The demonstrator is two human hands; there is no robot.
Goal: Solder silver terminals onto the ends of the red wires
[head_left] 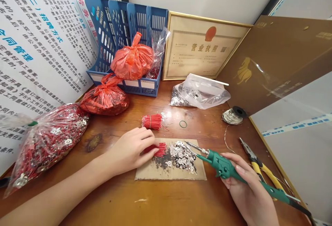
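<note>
My left hand [132,146] rests at the left part of a cardboard piece [145,175], thumb and fingers closed round a bunch of short red wires [161,150] whose ends stick out to the right. Gripped in my right hand [249,188] is a green soldering iron [224,167] with a thin tube running along its tip. That tip points left, over the edge of a pile of small silver metal tabs [183,157] on the cardboard. One loose tab [168,163] lies left of the pile, among dark smudges.
Behind the cardboard lie a banded red wire bundle [153,121] and a green rubber band [183,124]. A solder spool [233,115] and yellow-handled pliers [255,163] are at right. Filled bags [52,139], a blue file rack [149,87] and a framed certificate [207,46] border the table.
</note>
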